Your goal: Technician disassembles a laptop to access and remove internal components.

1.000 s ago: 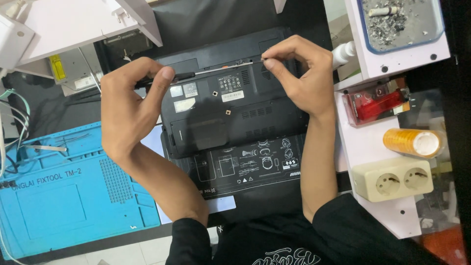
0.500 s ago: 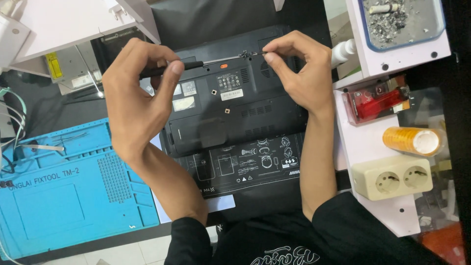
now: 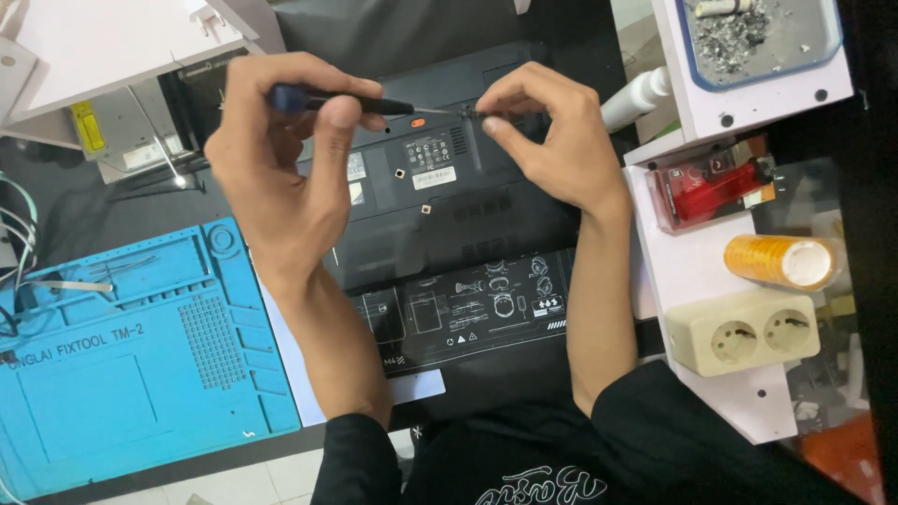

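Note:
A black laptop (image 3: 449,224) lies upside down on the desk, its underside with labels and small screw holes facing up. My left hand (image 3: 281,178) grips a dark-handled screwdriver (image 3: 346,101) held nearly level, its thin tip pointing right above the laptop's far edge. My right hand (image 3: 552,140) pinches something tiny, too small to make out, between thumb and forefinger right at the screwdriver's tip. A black mat with white diagrams (image 3: 468,309) lies under the laptop's near edge.
A blue repair mat (image 3: 122,365) covers the left. A grey metal part (image 3: 122,140) sits at the back left. On the right stand a white shelf (image 3: 711,271), a red lighter (image 3: 716,187), an amber tape roll (image 3: 781,262), a cream double socket (image 3: 748,332) and an ash-filled tray (image 3: 758,37).
My left hand has lifted off the laptop's far edge and brought the screwdriver level, its tip at my right fingers. My right hand stayed by the far edge, still pinched.

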